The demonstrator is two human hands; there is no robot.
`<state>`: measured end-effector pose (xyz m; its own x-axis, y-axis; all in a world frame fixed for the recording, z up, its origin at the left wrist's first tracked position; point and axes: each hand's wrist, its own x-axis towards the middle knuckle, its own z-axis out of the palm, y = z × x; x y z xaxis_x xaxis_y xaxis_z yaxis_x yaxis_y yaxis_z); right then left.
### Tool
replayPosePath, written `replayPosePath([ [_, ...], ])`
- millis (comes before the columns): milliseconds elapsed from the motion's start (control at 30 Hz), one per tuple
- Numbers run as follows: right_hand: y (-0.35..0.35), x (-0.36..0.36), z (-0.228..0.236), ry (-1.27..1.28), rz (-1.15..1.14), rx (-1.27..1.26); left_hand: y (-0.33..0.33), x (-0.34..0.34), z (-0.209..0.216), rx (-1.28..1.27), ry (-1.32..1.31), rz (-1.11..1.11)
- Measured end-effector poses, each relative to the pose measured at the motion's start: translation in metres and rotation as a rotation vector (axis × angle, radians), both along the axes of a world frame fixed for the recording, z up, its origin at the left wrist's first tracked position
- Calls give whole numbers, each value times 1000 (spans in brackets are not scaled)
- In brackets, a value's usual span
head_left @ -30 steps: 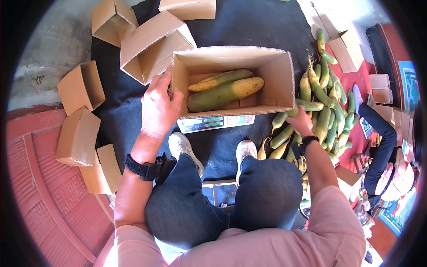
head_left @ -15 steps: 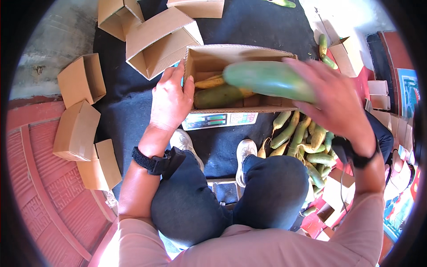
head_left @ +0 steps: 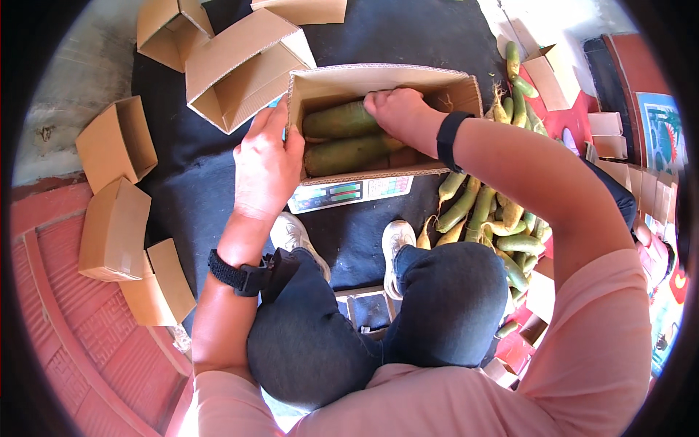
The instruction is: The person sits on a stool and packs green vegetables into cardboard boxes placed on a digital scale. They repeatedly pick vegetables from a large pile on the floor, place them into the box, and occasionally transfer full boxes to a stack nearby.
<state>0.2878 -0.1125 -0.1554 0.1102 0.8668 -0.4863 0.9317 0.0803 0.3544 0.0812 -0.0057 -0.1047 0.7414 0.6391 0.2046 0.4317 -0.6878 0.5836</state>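
An open cardboard box [head_left: 408, 71] rests on a digital scale [head_left: 349, 193] in front of my knees. Inside it, one long green radish [head_left: 335, 120] lies along the far side, and a second green radish [head_left: 349, 154] lies nearer to me. My right hand [head_left: 404, 113] reaches down into the box, its fingers curled over the right end of the far radish; the fingertips are partly hidden. My left hand [head_left: 266, 164] grips the box's left wall, thumb on the near side and fingers along the rim.
A heap of green radishes [head_left: 480, 211] lies to the right of the scale. Open cardboard boxes [head_left: 247, 69] stand beyond my left hand, with several more boxes [head_left: 116, 226] along the left wall. Another box [head_left: 555, 76] sits at the far right. A person [head_left: 655, 251] is at the right edge.
My right hand has lowered the large green radish into the box and moved left and down with it. My left hand stays on the box wall; the whole view has shifted slightly.
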Motion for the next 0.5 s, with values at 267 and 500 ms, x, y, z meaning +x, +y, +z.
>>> replayPosePath([
  [267,8,34,17,280,5,-41,5,8,0,-15,37,-17],
  [500,-78,80,149,983,-340,751,-1,6,2,-17,-15,-20],
])
